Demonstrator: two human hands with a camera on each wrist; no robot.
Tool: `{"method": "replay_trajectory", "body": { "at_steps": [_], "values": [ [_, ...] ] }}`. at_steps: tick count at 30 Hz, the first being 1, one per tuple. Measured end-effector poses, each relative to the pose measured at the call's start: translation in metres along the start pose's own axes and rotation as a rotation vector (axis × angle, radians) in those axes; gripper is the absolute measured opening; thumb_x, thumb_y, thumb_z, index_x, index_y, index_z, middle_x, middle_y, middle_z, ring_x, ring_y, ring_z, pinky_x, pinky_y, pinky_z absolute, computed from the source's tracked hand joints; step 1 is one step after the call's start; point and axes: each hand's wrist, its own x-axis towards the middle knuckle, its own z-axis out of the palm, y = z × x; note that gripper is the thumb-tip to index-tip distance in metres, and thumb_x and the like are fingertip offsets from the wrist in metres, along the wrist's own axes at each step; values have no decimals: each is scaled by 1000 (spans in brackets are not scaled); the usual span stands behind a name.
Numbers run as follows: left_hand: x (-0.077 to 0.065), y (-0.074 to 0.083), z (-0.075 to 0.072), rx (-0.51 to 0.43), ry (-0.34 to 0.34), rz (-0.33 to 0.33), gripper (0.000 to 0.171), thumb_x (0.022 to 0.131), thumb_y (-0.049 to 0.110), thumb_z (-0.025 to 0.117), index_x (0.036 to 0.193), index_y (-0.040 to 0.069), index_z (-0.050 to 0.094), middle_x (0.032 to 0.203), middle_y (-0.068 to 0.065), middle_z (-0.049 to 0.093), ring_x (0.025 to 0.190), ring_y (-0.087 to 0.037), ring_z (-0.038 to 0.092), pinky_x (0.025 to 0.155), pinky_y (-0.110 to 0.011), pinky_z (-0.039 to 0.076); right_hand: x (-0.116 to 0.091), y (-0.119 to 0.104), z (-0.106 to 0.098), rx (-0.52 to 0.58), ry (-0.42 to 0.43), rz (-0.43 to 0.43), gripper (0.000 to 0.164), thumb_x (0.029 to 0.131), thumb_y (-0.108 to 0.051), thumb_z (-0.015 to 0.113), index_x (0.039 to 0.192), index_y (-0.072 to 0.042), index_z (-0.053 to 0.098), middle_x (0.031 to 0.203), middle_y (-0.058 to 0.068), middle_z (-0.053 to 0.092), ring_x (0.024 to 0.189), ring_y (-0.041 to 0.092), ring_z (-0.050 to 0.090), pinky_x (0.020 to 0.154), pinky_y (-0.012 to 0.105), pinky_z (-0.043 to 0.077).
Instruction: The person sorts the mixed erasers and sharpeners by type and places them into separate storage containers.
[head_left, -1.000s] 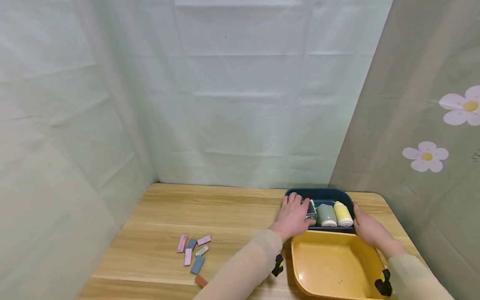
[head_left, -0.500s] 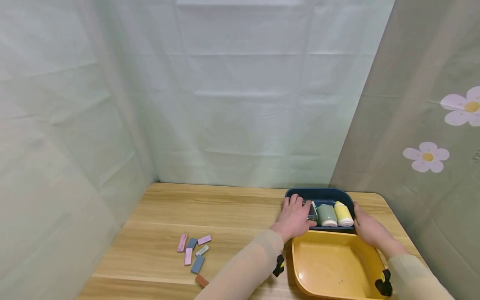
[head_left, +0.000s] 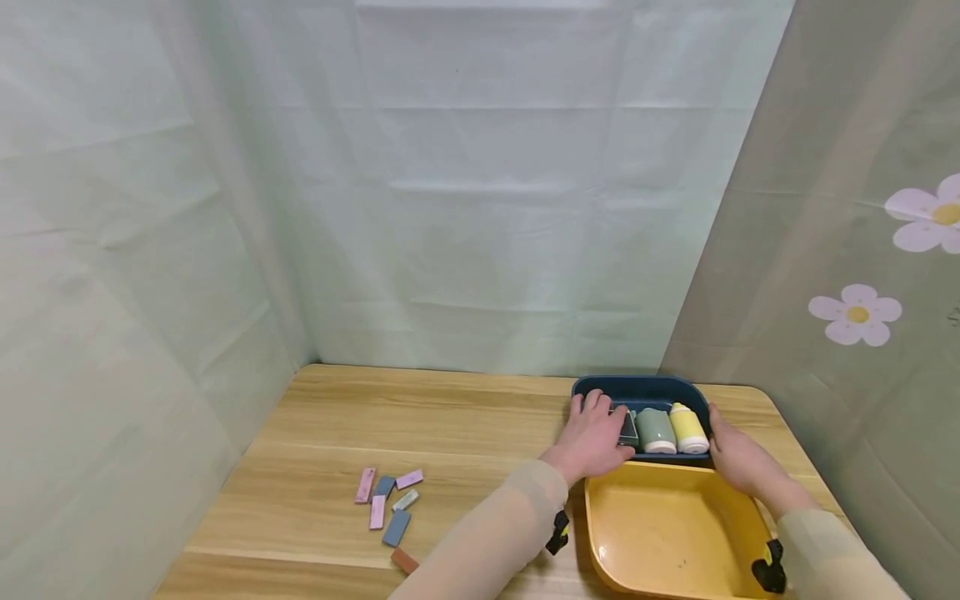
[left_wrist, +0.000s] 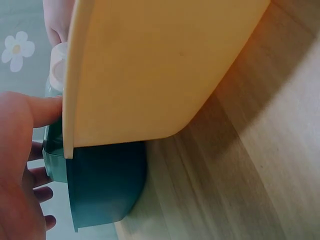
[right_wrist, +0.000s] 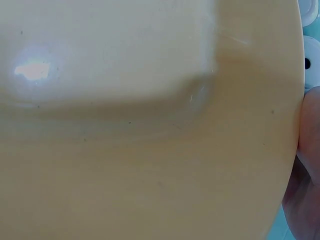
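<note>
In the head view, my left hand [head_left: 592, 435] reaches over the left side of a navy blue bin [head_left: 637, 385] and grips a dark green case [head_left: 628, 428], the thumb at its near end. The left wrist view shows its thumb and spread fingers around the green case [left_wrist: 56, 166]. A grey-green bottle [head_left: 656, 429] and a yellow bottle [head_left: 688, 427], both with white ends, lie beside the case in the bin. My right hand [head_left: 741, 454] rests against the bin's outer right wall; its fingers are mostly hidden.
A yellow bin [head_left: 660, 533] stands directly in front of the navy bin, under my forearms. Left on the wooden table [head_left: 450, 400] lie several small pieces: pink blocks [head_left: 365, 485], grey-blue blocks [head_left: 396, 528], a whitish block [head_left: 406, 500] and a brown block [head_left: 404, 561].
The dark green case has shifted slightly right and nearer in the navy bin, with my left hand on it. My right hand stays at the bin's right wall.
</note>
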Motion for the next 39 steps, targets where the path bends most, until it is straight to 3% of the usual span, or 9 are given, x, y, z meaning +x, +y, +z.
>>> {"method": "replay_trajectory", "body": {
  "at_steps": [14, 39],
  "values": [
    [-1, 2, 7, -34, 47, -25, 63, 102, 61, 63, 153, 24, 57, 149, 2, 55, 148, -21, 36, 126, -53, 29, 0, -1, 1, 0, -10, 9, 66, 112, -14, 41, 158, 22, 12, 158, 48, 26, 141, 65, 37, 115, 73, 30],
    [-1, 1, 6, -47, 33, -31, 66, 101, 59, 62, 155, 22, 54, 150, 0, 54, 148, -24, 34, 126, -54, 28, -2, -2, -4, 7, -20, 16, 65, 113, -14, 38, 159, 22, 9, 158, 48, 25, 141, 65, 36, 115, 74, 30]
  ]
}}
